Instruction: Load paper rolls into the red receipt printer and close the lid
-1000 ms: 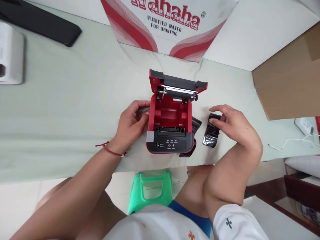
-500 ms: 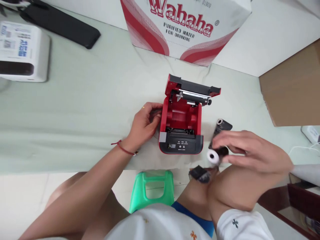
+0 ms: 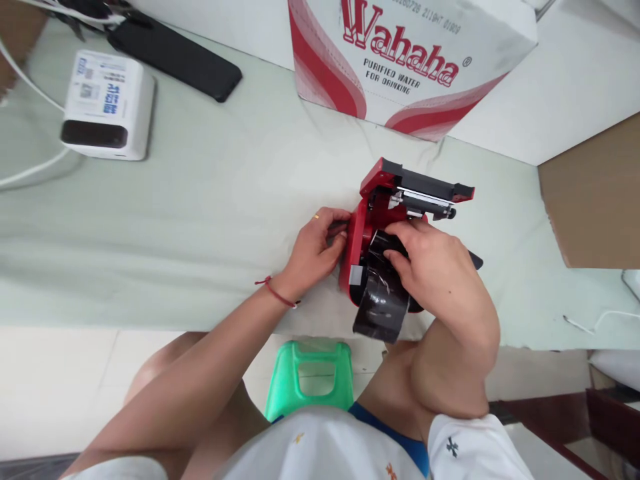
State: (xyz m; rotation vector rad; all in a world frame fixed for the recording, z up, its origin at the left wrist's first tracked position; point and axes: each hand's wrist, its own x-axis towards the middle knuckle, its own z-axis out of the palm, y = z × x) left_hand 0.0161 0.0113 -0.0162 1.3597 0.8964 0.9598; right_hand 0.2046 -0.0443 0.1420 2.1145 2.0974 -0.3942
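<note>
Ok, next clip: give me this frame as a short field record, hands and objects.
left hand: holds the left side of the red printer
right hand: presses a black film roll into the printer's open bay; film hangs over the front
lid: raised, at the far edge
surface: pale green cloth
rest: small white printer, black phone, Wahaha carton, brown cardboard, green stool below

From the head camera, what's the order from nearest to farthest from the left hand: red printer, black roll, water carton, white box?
1. red printer: the left hand touches its side.
2. black roll: in the printer, just to the right.
3. water carton: behind, by the wall.
4. white box: far left.
</note>
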